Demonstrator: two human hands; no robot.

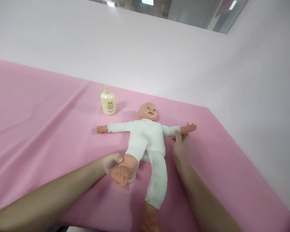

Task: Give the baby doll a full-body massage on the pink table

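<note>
A baby doll [153,138] in a white fabric body lies on its back with both arms spread out. Its bare head points away from me. My left hand [114,164] is wrapped round the lower part of one leg, just above the doll's raised foot [122,175], lifting that leg off the table. The doll's other leg [157,180] stretches toward me. Beside the doll's outstretched arm [172,130] is my right hand [180,145], slightly blurred, thumb and fingers apart. Its thumb tip meets the sleeve near the doll's wrist; whether it presses there I cannot tell.
A cream-coloured bottle [108,103] with a printed label stands upright left of the doll's head. Pink cloth [62,135], creased on the left, covers the table. A white wall [135,61] rises behind it, with a window [178,13] at the top.
</note>
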